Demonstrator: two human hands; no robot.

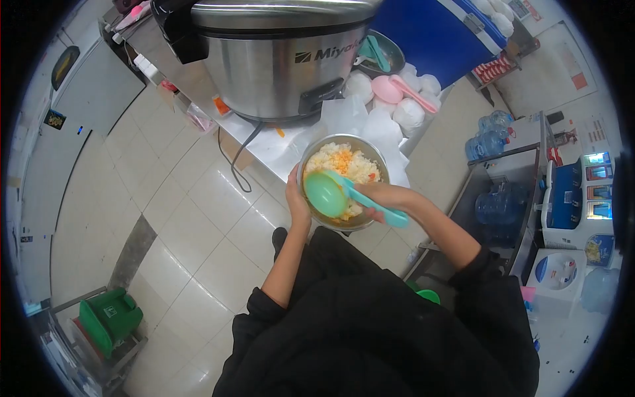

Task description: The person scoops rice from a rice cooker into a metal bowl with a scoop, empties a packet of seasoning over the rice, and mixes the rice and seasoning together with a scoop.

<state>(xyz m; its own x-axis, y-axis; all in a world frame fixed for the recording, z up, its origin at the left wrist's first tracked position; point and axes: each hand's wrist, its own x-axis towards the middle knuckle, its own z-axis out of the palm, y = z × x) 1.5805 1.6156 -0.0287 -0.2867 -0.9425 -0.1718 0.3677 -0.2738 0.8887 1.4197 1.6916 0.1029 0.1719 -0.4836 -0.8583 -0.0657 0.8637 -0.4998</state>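
White tabletop (272, 148), "Miya…" on steel cooker (264, 79), right fingers (370, 192) tight round green ladle (324, 192), left fingers (293, 179) round rice bowl (376, 156).

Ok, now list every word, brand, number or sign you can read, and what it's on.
"Miyak", its end unclear: rice cooker.
Too small or blurred: the mark on the green bin, the paper on the wall, the pictured panels at right.
No writing seen: bowl, ladle.
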